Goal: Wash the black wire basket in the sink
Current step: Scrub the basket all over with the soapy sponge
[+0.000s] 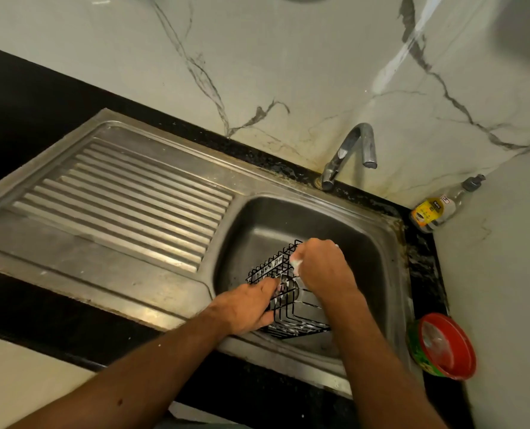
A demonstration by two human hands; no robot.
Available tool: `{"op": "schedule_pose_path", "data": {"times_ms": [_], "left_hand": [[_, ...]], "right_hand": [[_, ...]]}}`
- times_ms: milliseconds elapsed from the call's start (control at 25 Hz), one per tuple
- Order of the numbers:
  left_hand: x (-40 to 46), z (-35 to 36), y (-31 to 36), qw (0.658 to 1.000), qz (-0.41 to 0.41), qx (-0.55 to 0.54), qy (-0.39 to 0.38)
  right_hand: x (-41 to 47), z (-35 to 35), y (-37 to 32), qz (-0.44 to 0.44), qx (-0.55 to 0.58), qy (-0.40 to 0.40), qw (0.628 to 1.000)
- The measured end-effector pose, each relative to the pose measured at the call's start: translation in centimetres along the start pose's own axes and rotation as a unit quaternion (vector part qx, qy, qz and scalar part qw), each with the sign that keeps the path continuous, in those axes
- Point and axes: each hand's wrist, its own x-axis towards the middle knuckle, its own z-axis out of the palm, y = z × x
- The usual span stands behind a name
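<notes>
At the sink's (378, 230) front edge, the left hand (248, 308) gripped the black wire basket (291, 311) while the right hand (322, 267), closed around something soapy, scrubbed; rinsing seemed next.

We see a dull, scuffed stainless-steel sink (378, 243) with a ribbed drainboard (118, 193). The basket (291, 314) is black coated wire. The bench (25, 97) is dark speckled stone.
</notes>
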Motion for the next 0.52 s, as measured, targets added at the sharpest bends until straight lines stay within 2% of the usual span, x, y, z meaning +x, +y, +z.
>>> {"op": "schedule_pose_path", "data": {"times_ms": [160,240,320,400,520], "left_hand": [[0.0,0.1,0.0,1.000,0.003,0.003,0.005],[0.0,0.1,-0.1,1.000,0.002,-0.001,0.008],[0.0,0.2,-0.2,1.000,0.000,-0.002,0.008],[0.2,0.2,-0.5,1.000,0.005,-0.002,0.010],[0.4,0.3,-0.7,1.000,0.010,0.004,0.013]], "right_hand": [[0.5,-0.6,0.9,-0.040,-0.080,-0.009,0.996],[0.6,-0.2,2.0,-0.013,0.041,-0.053,0.998],[-0.1,0.2,3.0,0.028,0.167,-0.071,0.983],[-0.8,0.3,3.7,0.029,0.196,-0.026,0.980],[-0.8,-0.3,4.1,0.028,0.226,0.121,0.966]]}}
